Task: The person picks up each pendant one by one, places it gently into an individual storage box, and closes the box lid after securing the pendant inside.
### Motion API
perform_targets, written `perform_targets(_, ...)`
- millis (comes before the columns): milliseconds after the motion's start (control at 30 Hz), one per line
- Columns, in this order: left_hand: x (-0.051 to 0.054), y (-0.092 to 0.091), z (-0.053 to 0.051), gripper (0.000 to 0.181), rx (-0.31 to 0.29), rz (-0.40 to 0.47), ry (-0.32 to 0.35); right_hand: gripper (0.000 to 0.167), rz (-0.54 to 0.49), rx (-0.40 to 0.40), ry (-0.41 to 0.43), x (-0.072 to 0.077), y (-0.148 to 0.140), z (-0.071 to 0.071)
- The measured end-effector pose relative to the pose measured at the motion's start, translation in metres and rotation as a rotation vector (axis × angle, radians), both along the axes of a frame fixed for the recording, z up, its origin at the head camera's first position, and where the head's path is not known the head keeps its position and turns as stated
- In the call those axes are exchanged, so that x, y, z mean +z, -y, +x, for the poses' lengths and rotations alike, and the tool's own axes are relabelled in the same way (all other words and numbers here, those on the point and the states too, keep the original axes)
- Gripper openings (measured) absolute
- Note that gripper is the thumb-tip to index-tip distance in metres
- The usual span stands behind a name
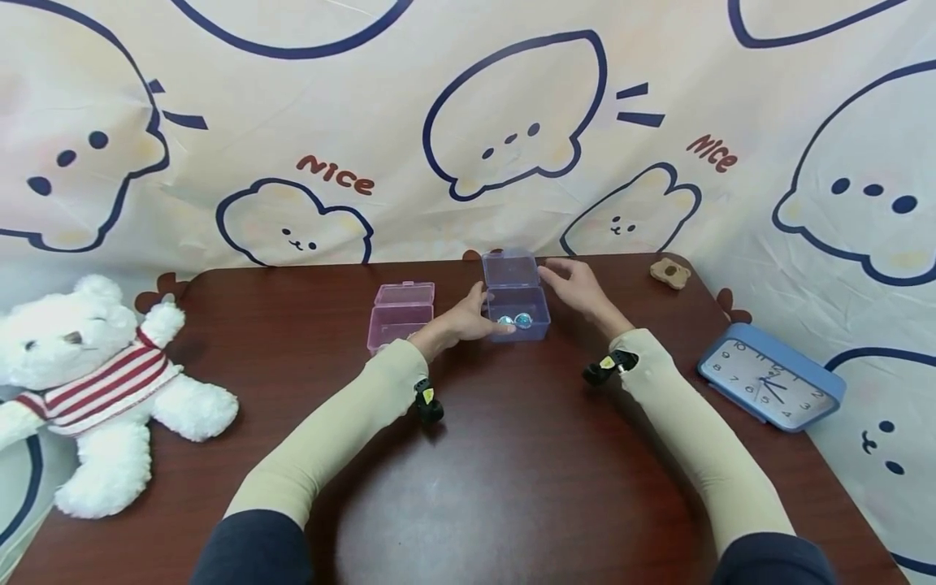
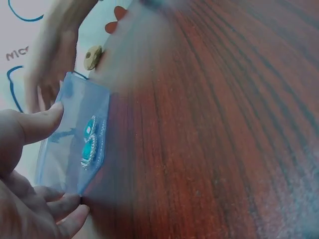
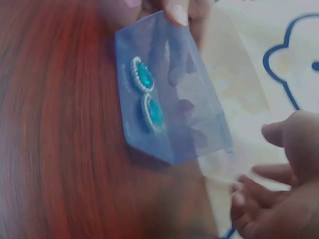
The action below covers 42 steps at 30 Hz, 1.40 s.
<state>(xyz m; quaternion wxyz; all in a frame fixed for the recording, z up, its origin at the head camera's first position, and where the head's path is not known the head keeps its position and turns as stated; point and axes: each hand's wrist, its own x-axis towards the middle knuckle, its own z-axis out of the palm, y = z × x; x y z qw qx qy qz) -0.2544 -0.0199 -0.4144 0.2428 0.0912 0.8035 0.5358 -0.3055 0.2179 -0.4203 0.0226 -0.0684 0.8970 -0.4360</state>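
Box [image 1: 539, 331] pinched by left hand [image 1: 470, 318], teal ornaments [image 1: 522, 321] inside; right hand [image 1: 579, 290] loosely spread beside raised lid [image 1: 511, 270]. Likely closing: swing lid down.

Wood-grain tabletop [image 1: 541, 455], dark red-brown, is filling the foreground and catching soft glare [image 1: 431, 504] near the front. Creased cream backdrop [image 1: 395, 114] is hanging behind, showing navy cartoon outlines [image 1: 603, 69] and "Nice" lettering [image 1: 340, 178].

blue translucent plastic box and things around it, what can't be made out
Head view: teal, silver-edged ornaments, detail too small; left hand partly covers one.
Head view: translucent pink plastic box, lower front behind left cream sleeve.
Right wrist view: left hand, cut off by top edge.
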Motion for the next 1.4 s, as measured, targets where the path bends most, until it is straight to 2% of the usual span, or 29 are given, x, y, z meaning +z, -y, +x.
perform_targets(67, -0.001, -0.001, 0.0, 0.096, -0.003, -0.012, -0.004, 0.054, -0.036, 0.012, 0.092, -0.007, 0.003, -0.004)
perform_targets(133, -0.001, -0.001, 0.0, 0.095, -0.008, -0.022, 0.0, 0.051, -0.072, 0.031, 0.137, -0.013, 0.005, -0.008)
perform_targets(300, -0.002, -0.002, 0.0, 0.097, -0.02, -0.021, 0.005, 0.04, -0.168, 0.009, 0.135, -0.018, 0.006, -0.01)
perform_targets(533, 0.0, -0.001, 0.0, 0.102, -0.029, -0.036, -0.01, 0.041, -0.207, -0.03, 0.153, -0.015, 0.005, -0.009)
perform_targets(933, -0.001, -0.002, -0.001, 0.102, -0.021, -0.021, -0.023, 0.035, -0.281, -0.008, 0.165, -0.011, 0.002, -0.009)
perform_targets(1033, -0.001, -0.003, -0.001, 0.102, -0.015, -0.017, -0.022, 0.041, -0.319, 0.014, 0.153, -0.007, 0.001, -0.008)
perform_targets(1200, 0.0, -0.003, 0.0, 0.101, -0.013, -0.004, -0.023, 0.061, -0.372, 0.033, 0.139, -0.001, 0.001, -0.003)
perform_targets(1400, 0.002, -0.002, 0.001, 0.096, -0.011, -0.018, -0.021, 0.072, -0.363, 0.015, 0.118, 0.007, 0.009, 0.004)
